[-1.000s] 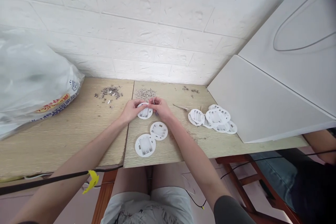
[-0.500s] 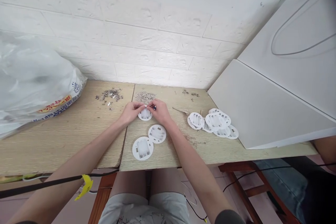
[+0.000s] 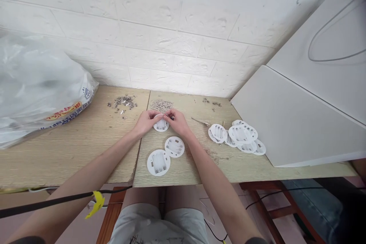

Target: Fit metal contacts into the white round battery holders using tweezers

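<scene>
White round discs (image 3: 158,162) lie on a pale wood-grain table (image 3: 71,148). Scrap piles (image 3: 125,101) are silvery grey. The bag (image 3: 37,87) is translucent white with red, yellow and blue print. The wall (image 3: 171,38) is white with a brick relief pattern. The cable (image 3: 42,205) is black with a yellow tag (image 3: 97,201). The shorts (image 3: 160,228) are light grey.

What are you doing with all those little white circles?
A person sits at a wooden table. The left hand steadies a round white disc while the right hand works at it with a thin metal tool. Two more discs lie nearer, a pile of discs to the right.
</scene>
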`<state>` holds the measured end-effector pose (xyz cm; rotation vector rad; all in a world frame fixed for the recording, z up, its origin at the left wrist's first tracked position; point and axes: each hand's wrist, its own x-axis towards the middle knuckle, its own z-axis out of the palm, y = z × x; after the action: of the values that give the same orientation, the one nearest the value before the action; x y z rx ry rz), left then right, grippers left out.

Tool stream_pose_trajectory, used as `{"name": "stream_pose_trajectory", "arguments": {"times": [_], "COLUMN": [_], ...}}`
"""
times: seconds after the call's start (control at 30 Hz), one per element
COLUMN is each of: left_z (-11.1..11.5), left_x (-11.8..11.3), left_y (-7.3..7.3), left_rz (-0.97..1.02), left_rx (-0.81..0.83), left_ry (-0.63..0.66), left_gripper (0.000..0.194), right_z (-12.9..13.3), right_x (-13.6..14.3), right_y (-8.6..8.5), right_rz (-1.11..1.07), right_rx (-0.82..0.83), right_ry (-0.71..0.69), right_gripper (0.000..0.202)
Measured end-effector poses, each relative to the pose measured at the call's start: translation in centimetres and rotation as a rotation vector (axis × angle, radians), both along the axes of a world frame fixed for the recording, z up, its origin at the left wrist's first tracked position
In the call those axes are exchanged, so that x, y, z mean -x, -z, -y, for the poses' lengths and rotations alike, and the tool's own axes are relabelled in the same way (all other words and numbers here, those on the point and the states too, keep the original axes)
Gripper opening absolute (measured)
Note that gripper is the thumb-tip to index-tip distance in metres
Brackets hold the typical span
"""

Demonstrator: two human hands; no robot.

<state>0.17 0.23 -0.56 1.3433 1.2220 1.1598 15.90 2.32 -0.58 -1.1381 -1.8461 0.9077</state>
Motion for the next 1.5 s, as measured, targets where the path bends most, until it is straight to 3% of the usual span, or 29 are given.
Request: {"name": "stream_pose_trajectory", "arguments": {"times": [0.23,0.63,0.77,0.9,0.97,1.03,1.13,1.33,1.5], "left_z": [0.0,-0.2,0.1,0.3,0.4,0.3,0.2,0.1,0.1], "left_x": [0.0,0.5,0.2,0.0,0.1,0.1,0.2,0.6,0.9], "left_y": [0.2,1.0,0.2,-1.0,-1.1,-1.0,-0.7,-1.2,-1.3], "left_rz": [-0.047,-0.25,0.005,0.409,0.498,0.53,0.542,0.544,0.484], "left_rx": [-0.012,-0.107,0.011,0.132,0.135,0.125,0.132,0.158,0.131], "left_ry": [-0.011,-0.102,-0.079,0.15,0.258,0.285,0.231,0.014,-0.001], "left_gripper": [0.036,0.025,0.031,0.036,0.034,0.033,0.029,0.032,0.035], "right_z": [-0.2,-0.5,-0.3,-0.2,-0.2,-0.2,-0.3,0.1,0.4], "right_x": [0.4,0.8,0.8,0.8,0.8,0.8,0.5,-0.7,-0.9], "right_y": [0.6,1.3,0.9,0.5,0.4,0.3,0.0,-1.1,-1.2], "right_rz": [-0.251,-0.255,-0.331,-0.514,-0.585,-0.616,-0.526,0.063,0.293], "right_rx": [0.217,0.184,0.246,0.33,0.369,0.402,0.378,-0.037,-0.132], "right_ry": [0.006,-0.044,-0.026,0.125,0.186,0.2,0.17,0.107,0.093], "right_gripper": [0.018,0.015,0.017,0.023,0.028,0.033,0.029,0.029,0.032]}}
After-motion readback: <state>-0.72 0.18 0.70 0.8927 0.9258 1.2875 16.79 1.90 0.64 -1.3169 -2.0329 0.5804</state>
